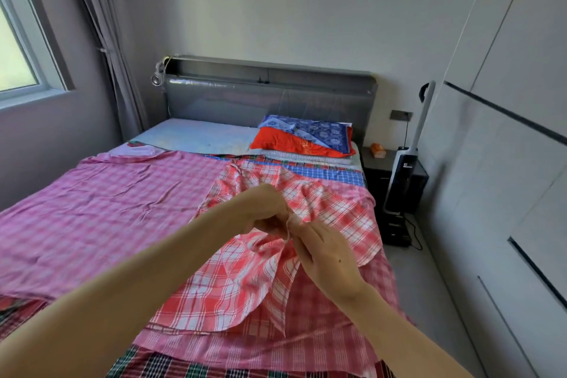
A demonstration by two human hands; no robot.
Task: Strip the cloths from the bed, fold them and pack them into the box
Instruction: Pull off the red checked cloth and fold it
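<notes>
As the left hand (265, 209) and the right hand (325, 252) both pinch a gathered edge of the red cloth (331, 202), stripping seems to be the step in hand. It lies on the bed (270, 98) toward 3 o'clock, over the pink cloth (107, 202). Next, I judge, it must be lifted clear; no box shows.

Light: you get bright daylight from the window (18, 52) on your left.
Shadows: soft, weak.
Glare: pale shine on the headboard (245, 95).
Blur: your left hand (267, 209), right hand (322, 252) and the red cloth (233, 279) look slightly soft.
Edges: wardrobe (506, 163) lines bend.
</notes>
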